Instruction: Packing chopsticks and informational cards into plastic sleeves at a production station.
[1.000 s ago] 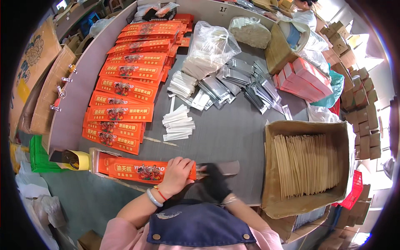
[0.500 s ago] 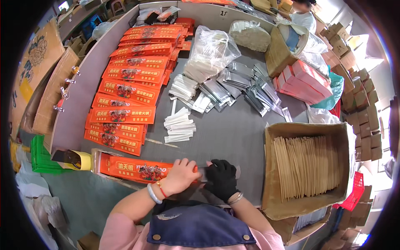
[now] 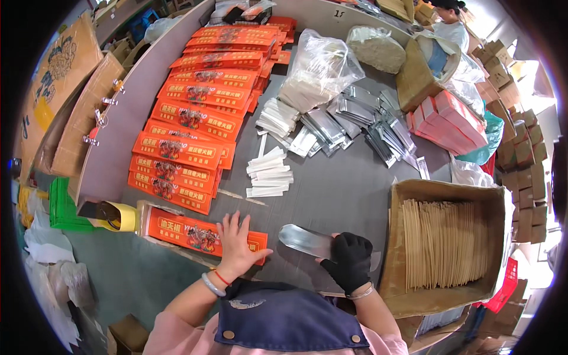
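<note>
My left hand (image 3: 235,247) lies with fingers spread over the right part of a long red printed packet (image 3: 177,229) at the table's near edge. My black-gloved right hand (image 3: 349,261) is closed around one end of a shiny, shoehorn-shaped metal strip (image 3: 303,241). Its rounded end points left, apart from the packet. Beyond my left hand, red packets (image 3: 198,123) overlap in a long row. White paper packets (image 3: 270,173) are piled in the middle, near silvery sachets (image 3: 324,129).
A cardboard box (image 3: 387,236) of wooden chopsticks (image 3: 447,244) stands at the right. Far back are a clear bag (image 3: 322,68) of white packets and a bundle of pink-red packs (image 3: 447,121). A yellow ring (image 3: 126,216) sits at the near left corner. Another person (image 3: 451,29) is in the background.
My hands have moved apart. The left has opened out over the red packet; the right has drawn away to the right with the metal strip, now showing more fully.
</note>
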Demonstrator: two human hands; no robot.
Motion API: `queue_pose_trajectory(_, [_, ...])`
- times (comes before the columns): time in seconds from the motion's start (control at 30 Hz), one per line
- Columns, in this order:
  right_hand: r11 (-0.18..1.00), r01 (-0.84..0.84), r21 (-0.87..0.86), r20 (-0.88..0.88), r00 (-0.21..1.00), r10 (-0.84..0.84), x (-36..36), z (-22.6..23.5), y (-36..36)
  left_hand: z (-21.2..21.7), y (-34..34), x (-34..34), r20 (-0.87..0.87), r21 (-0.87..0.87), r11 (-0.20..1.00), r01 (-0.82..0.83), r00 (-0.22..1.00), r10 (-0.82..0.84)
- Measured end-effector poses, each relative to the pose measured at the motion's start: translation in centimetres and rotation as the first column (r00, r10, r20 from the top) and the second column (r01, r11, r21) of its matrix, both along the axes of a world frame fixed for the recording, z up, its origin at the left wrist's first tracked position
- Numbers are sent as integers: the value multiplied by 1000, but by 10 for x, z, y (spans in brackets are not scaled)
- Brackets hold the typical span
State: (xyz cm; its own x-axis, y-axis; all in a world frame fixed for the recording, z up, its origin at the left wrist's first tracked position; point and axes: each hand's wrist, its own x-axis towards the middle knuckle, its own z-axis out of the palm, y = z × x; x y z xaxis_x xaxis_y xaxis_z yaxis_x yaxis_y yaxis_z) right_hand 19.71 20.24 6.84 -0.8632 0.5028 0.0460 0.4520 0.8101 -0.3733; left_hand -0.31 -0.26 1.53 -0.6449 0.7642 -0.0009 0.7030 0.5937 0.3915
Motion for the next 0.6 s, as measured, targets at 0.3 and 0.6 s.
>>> queue_pose_trajectory(0.3, [978,-180,-107,181,964,197,-13,-16,-15,-14,3,0,223,112,991,-78,973,51])
queue_pose_trajectory(0.6, [1000,23,-4,-259,966,-23,-74,-38,65,5,10,-35,180,236,971,36,980,-80])
